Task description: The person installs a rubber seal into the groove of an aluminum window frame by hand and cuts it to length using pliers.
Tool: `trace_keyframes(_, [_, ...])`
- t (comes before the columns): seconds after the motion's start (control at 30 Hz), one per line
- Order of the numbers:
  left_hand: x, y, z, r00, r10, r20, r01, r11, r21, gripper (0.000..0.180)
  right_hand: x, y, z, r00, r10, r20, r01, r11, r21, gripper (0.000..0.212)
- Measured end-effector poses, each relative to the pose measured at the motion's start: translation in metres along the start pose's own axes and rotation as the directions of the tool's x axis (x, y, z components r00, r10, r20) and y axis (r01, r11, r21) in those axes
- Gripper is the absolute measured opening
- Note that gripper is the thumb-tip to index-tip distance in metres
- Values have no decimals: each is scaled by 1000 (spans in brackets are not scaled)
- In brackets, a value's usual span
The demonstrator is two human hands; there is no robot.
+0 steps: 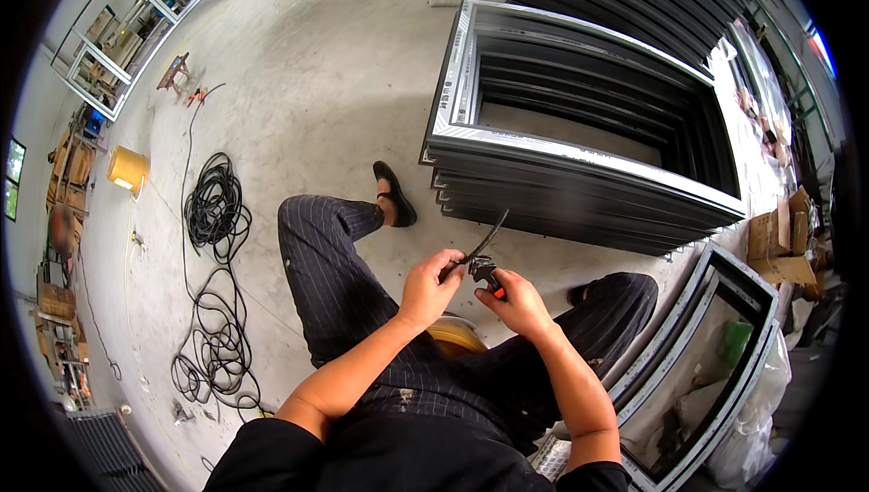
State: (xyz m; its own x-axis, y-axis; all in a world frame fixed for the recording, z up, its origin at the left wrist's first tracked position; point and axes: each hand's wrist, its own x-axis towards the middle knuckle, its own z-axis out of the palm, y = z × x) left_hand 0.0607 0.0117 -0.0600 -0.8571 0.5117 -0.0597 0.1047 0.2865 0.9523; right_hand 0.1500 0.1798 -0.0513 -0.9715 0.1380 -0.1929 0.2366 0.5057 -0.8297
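Left hand (427,286) fingers pinch black strip (484,240); right hand (516,304) fingers grip cutters (486,272).

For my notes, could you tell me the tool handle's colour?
Orange-red, on the tool in the right hand; head view.

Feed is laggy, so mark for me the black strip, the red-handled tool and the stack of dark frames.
black strip (490,231), head view, on its free upper length
red-handled tool (489,277), head view, on its dark head
stack of dark frames (579,204), head view, on the near side
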Motion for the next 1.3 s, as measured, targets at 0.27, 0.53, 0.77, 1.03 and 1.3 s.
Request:
trace_keyframes(0.27, [-2, 8, -1, 991, 115, -74, -97, 971, 219, 19, 4, 7, 5, 999, -30, 24, 32, 995, -89, 39])
trace_keyframes(0.53, [-3, 19, -3, 978, 202, -52, -163, 895, 415, 17, 2, 4, 9, 1000, 5, -17, -6, 998, -70, 41])
trace_keyframes(0.77, [1, 20, -2, 986, 167, 3, -160, 944, 289, 13, -3, 3, 7, 998, 22, -51, -28, 993, -111, 40])
trace_keyframes(1.03, [-1, 13, -4, 967, 254, -9, -230, 889, 397, 6, -1, 3, 16, 999, -19, -47, 10, 986, -168, 29])
trace_keyframes(1.3, [4, 17, -9, 957, 284, 61, -283, 865, 413, 7, -6, 2, 18, 992, -61, -109, 35, 974, -225, 31])
